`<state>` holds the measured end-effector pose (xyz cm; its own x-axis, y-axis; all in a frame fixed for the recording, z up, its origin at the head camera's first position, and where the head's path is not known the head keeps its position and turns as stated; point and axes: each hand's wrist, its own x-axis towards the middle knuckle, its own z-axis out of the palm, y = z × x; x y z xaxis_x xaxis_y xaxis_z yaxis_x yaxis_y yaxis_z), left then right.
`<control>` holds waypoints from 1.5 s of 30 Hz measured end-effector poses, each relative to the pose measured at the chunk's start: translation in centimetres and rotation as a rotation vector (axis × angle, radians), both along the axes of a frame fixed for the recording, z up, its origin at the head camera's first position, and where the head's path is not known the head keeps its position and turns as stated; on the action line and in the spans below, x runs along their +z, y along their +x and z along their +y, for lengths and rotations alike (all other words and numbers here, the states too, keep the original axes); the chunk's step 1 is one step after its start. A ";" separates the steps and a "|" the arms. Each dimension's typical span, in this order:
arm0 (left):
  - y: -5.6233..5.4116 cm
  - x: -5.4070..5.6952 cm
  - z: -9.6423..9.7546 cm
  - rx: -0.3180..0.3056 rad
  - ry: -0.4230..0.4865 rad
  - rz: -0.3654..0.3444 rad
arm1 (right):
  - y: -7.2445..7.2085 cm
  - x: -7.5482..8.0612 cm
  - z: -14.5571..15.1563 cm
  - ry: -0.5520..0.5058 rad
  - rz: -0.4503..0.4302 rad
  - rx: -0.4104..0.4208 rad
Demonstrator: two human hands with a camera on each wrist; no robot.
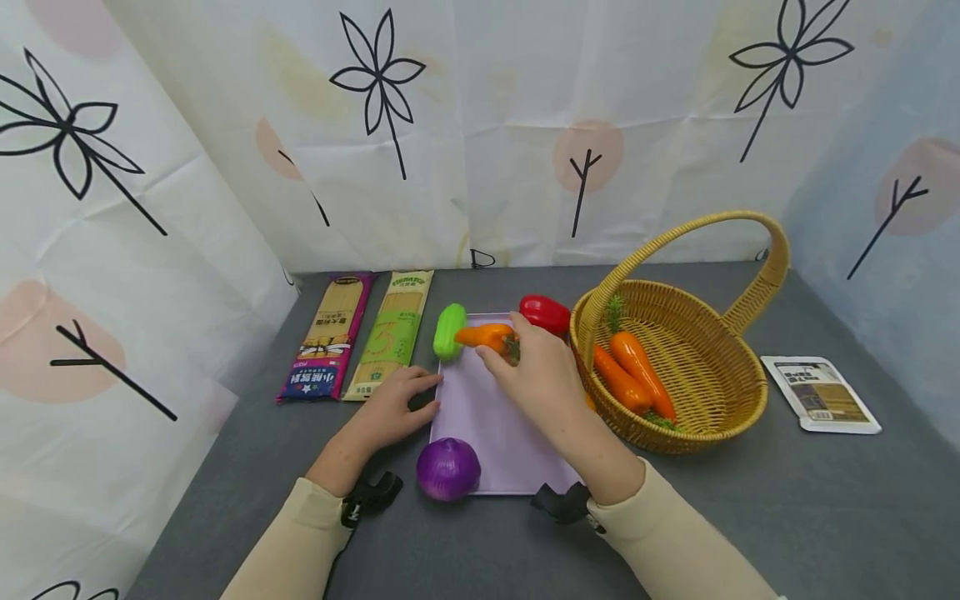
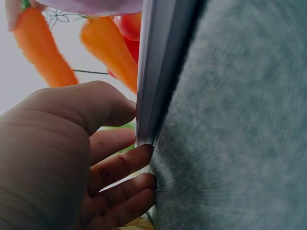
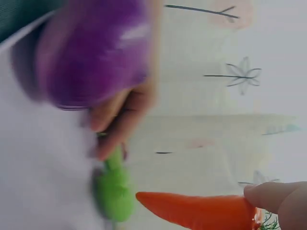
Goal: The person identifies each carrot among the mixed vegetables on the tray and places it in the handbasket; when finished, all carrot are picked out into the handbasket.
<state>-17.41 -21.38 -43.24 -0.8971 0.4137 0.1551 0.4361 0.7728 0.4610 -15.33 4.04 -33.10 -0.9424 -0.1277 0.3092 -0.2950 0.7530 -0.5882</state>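
My right hand [image 1: 547,379] pinches an orange toy carrot [image 1: 486,336] by its leafy end, over the far part of a lilac cutting board [image 1: 510,450]. In the right wrist view, the thumb lies on the thick end of the carrot [image 3: 201,209] and its tip points away from the hand. My left hand [image 1: 396,406] rests at the board's left edge, thumb and fingertips against its side [image 2: 146,72]. A green vegetable [image 1: 450,331] lies at the board's far left corner. A purple onion [image 1: 448,469] sits at the near left corner.
A wicker basket [image 1: 738,312] with two carrots [image 1: 643,375] inside stands right of the board, its tall handle arching up. A red vegetable [image 1: 545,314] lies by the far right corner. Two noodle packets [image 1: 326,337] lie at the back left, and a white pouch [image 1: 821,394] lies far right.
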 end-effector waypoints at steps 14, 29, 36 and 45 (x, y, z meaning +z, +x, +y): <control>0.0 -0.1 -0.1 -0.008 0.005 -0.013 | 3.7 5.1 3.6 -0.282 0.241 0.019; -0.1 -0.3 -0.2 -0.045 0.019 0.042 | 6.2 8.4 7.6 -0.438 0.348 -0.108; -0.1 -0.4 -0.3 -0.049 0.024 0.048 | 6.9 9.2 10.3 -0.527 0.422 -0.191; -0.1 -0.4 -0.3 -0.049 0.025 0.048 | 7.0 9.7 14.0 -0.783 0.407 -0.279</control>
